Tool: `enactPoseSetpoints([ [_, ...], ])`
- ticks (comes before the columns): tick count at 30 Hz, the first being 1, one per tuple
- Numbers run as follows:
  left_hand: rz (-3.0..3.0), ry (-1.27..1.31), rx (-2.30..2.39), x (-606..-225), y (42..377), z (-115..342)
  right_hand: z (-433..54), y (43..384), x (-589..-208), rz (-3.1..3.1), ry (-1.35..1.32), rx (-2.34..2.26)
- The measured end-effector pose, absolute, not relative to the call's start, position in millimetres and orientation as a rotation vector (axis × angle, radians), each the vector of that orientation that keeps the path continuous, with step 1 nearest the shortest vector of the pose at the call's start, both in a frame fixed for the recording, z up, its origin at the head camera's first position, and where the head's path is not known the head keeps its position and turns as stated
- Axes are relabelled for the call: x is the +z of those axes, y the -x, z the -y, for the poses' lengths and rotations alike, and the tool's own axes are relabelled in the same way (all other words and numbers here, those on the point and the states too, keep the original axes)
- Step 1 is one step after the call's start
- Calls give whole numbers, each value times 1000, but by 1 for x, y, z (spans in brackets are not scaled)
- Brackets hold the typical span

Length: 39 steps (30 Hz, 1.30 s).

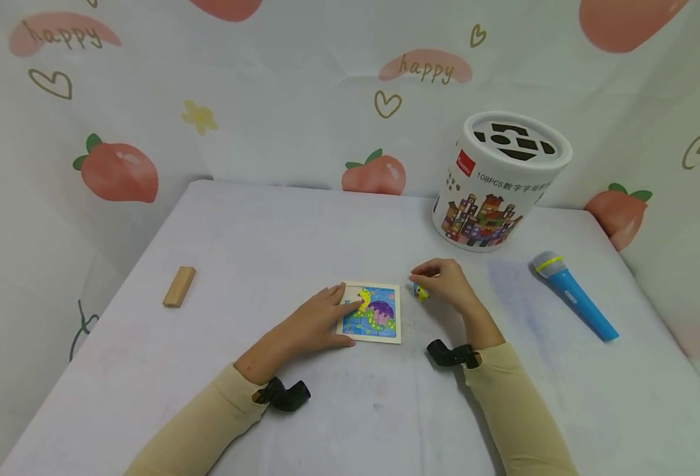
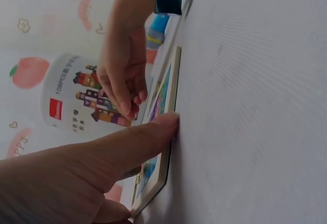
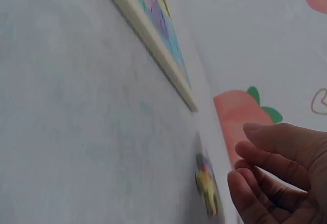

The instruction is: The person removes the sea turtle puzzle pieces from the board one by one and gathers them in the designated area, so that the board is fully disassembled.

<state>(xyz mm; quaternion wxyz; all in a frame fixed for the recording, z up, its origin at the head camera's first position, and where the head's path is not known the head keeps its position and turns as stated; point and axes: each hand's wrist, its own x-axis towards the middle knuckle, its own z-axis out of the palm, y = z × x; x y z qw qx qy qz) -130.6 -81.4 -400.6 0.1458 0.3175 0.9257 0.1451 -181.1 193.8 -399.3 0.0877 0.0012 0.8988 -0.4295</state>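
A square wooden jigsaw puzzle point(image 1: 379, 312) with a pale frame lies on the table, its picture blue, purple and yellow. Bare wood shows at its upper left, partly behind fingers. My left hand point(image 1: 316, 320) rests on the puzzle's left side, with the thumb against the near edge and a finger on the picture. Right of the frame is a loose puzzle piece point(image 3: 207, 185), blue and yellow. Beside that piece hovers my right hand point(image 3: 283, 175), fingers loosely bent and apart from it in the right wrist view.
A white bucket point(image 1: 492, 198) with a slotted lid stands at the back right. A blue toy microphone point(image 1: 576, 297) lies at the right. On the left is a small wooden block point(image 1: 180, 287). A patterned cloth point(image 1: 278, 99) hangs behind the table.
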Motion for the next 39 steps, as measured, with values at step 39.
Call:
enactPoseSetpoints([
  [39, -2558, -1005, 519, -400, 129, 75, -122, 182, -399, -2593, 452, -1139],
])
